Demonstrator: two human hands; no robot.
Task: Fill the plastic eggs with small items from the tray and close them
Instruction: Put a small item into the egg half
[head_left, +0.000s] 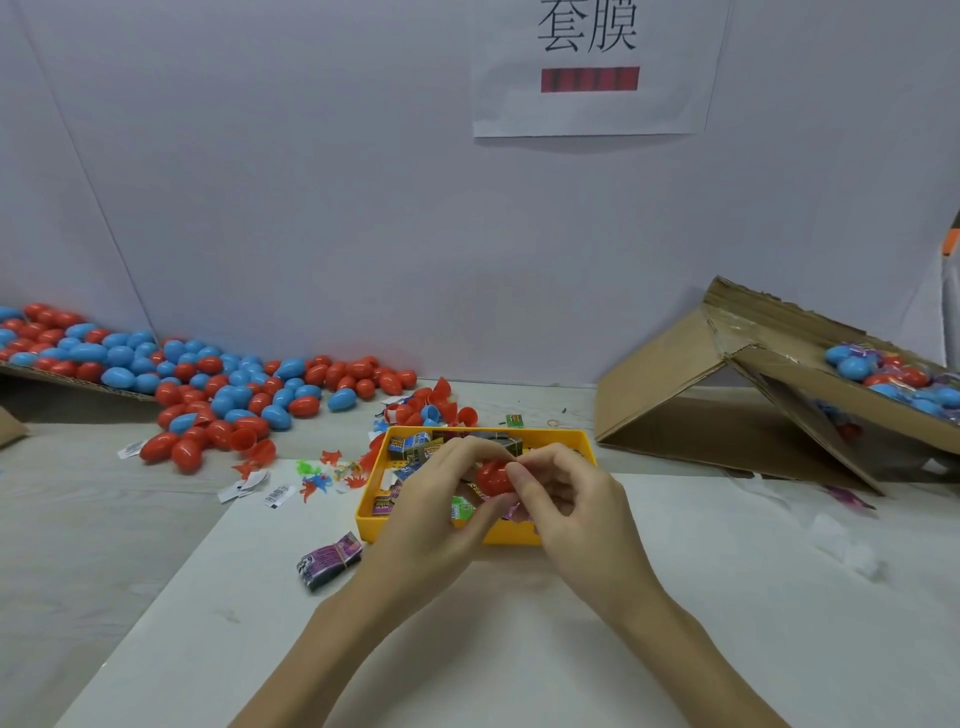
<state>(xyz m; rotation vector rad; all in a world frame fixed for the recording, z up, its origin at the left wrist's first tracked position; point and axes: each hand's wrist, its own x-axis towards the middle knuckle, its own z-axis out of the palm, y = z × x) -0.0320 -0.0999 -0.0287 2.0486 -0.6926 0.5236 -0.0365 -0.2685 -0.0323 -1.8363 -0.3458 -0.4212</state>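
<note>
Paper sign (597, 67) with printed characters stuck on the back wall, plus a tipped cardboard box (727, 395) sitting right side of the bench (779, 597).

Tray (522, 538) sitting at counter (779, 597) centre. Egg pile (218, 384) lying at ten o'clock from it, against the wall. Cardboard box (727, 410) leaning at two o'clock, holding eggs. Packet bundle (328, 561) lying at eight o'clock, just beside the tray.

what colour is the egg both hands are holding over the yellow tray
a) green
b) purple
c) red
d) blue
c, the egg pinched between the left hand and the right hand above the yellow tray is plainly red.
</note>
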